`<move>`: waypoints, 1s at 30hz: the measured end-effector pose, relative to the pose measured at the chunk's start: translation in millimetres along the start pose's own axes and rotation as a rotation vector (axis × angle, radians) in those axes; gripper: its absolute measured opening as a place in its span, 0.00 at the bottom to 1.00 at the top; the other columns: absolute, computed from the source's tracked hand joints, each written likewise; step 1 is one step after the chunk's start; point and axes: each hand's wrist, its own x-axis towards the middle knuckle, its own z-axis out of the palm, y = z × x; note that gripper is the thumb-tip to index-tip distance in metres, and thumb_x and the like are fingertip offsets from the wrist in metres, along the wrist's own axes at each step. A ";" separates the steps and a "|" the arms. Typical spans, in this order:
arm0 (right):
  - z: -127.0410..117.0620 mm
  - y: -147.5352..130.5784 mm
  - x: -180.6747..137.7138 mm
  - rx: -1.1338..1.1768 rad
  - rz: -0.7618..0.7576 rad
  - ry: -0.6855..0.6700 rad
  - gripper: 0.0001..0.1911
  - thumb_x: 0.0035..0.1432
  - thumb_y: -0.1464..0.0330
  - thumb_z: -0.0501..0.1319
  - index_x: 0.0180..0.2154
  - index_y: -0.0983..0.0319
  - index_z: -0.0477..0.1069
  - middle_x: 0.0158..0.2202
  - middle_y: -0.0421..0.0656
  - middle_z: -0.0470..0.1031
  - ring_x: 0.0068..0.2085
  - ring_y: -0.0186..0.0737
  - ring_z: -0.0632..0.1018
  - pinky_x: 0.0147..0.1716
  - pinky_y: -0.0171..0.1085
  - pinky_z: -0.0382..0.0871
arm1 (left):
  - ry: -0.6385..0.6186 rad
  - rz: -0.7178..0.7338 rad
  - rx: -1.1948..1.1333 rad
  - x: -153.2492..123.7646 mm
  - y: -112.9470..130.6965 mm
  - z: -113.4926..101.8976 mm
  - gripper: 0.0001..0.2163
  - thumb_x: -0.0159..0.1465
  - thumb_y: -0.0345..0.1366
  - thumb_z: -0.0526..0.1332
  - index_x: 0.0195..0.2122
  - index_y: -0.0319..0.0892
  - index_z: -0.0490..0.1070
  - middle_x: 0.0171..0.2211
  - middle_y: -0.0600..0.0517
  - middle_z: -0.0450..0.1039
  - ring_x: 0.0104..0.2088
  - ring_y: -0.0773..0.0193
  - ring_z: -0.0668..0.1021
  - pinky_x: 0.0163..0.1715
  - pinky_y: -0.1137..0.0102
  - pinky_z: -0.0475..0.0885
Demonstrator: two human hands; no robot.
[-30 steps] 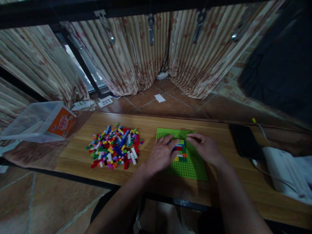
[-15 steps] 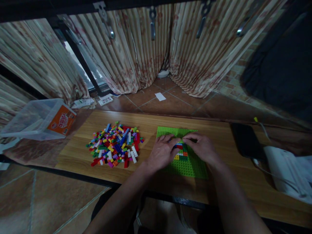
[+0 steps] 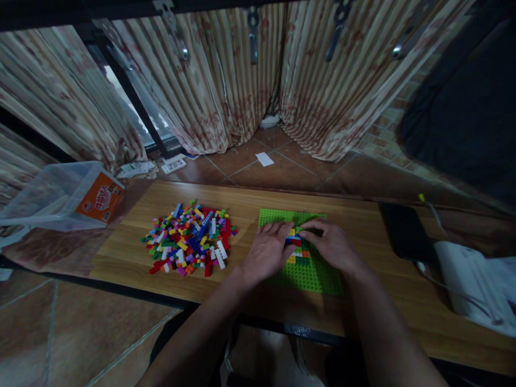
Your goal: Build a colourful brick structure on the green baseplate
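A green studded baseplate (image 3: pixel 312 277) lies on the wooden table (image 3: pixel 250 201). A small build of coloured bricks (image 3: pixel 297 251) sits on it between my hands. My left hand (image 3: pixel 268 250) rests on the plate's left side, fingers stretched flat towards the build. My right hand (image 3: pixel 330 244) lies on the right side with its fingertips curled and pressed on the top of the build near a small brick. A heap of loose coloured bricks (image 3: pixel 187 239) lies to the left of the plate, apart from both hands.
A clear plastic tub (image 3: pixel 52 196) with an orange label stands at the table's far left. A black flat device (image 3: pixel 405 231) and a white object (image 3: pixel 475 282) with a cable lie at the right. Curtains and tiled floor are behind.
My right hand has slid left so its fingertips meet the top of the brick build, closer to my left hand. The view has shifted slightly.
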 end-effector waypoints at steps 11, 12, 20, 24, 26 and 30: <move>-6.1 2.2 -0.1 0.200 0.147 0.033 0.15 0.51 0.56 0.66 0.37 0.58 0.80 0.38 0.44 0.82 0.41 0.47 0.80 0.46 0.46 0.70 | 0.081 -0.025 -0.085 0.7 -2.3 2.8 0.23 0.66 0.37 0.58 0.61 0.38 0.61 0.55 0.42 0.71 0.55 0.52 0.73 0.58 0.56 0.67; -6.9 0.6 -0.1 0.217 0.165 0.035 0.15 0.50 0.56 0.67 0.37 0.58 0.80 0.38 0.44 0.82 0.41 0.47 0.80 0.46 0.46 0.70 | 0.088 -0.024 -0.094 0.8 -2.4 3.0 0.23 0.66 0.37 0.58 0.61 0.38 0.61 0.55 0.42 0.71 0.55 0.51 0.73 0.58 0.56 0.67; -8.6 -21.5 -3.3 0.581 0.263 -0.006 0.20 0.43 0.53 0.71 0.36 0.59 0.80 0.32 0.41 0.81 0.34 0.39 0.77 0.39 0.40 0.70 | 0.253 -0.059 -0.393 2.5 6.1 -6.1 0.17 0.65 0.39 0.59 0.53 0.39 0.68 0.50 0.44 0.75 0.51 0.56 0.76 0.53 0.60 0.70; -3.7 -27.7 -6.5 0.677 0.254 -0.075 0.19 0.43 0.55 0.73 0.35 0.59 0.80 0.31 0.40 0.80 0.31 0.36 0.76 0.37 0.38 0.70 | 0.269 -0.087 -0.612 3.5 9.6 -12.0 0.09 0.66 0.40 0.59 0.43 0.40 0.71 0.37 0.50 0.76 0.37 0.64 0.77 0.39 0.69 0.73; -1.6 -29.6 -7.3 0.674 0.240 -0.089 0.19 0.44 0.55 0.72 0.36 0.59 0.80 0.31 0.41 0.80 0.31 0.36 0.76 0.37 0.39 0.71 | 0.255 -0.088 -0.685 3.9 9.7 -12.3 0.07 0.66 0.39 0.58 0.39 0.41 0.70 0.33 0.52 0.74 0.34 0.66 0.76 0.36 0.71 0.72; 0.0 -31.5 -7.8 0.629 0.163 -0.069 0.17 0.46 0.55 0.71 0.36 0.58 0.80 0.34 0.42 0.81 0.35 0.39 0.78 0.39 0.41 0.73 | 0.200 -0.095 -0.750 3.4 9.5 -10.8 0.05 0.65 0.36 0.58 0.38 0.41 0.70 0.32 0.53 0.73 0.33 0.67 0.76 0.35 0.72 0.70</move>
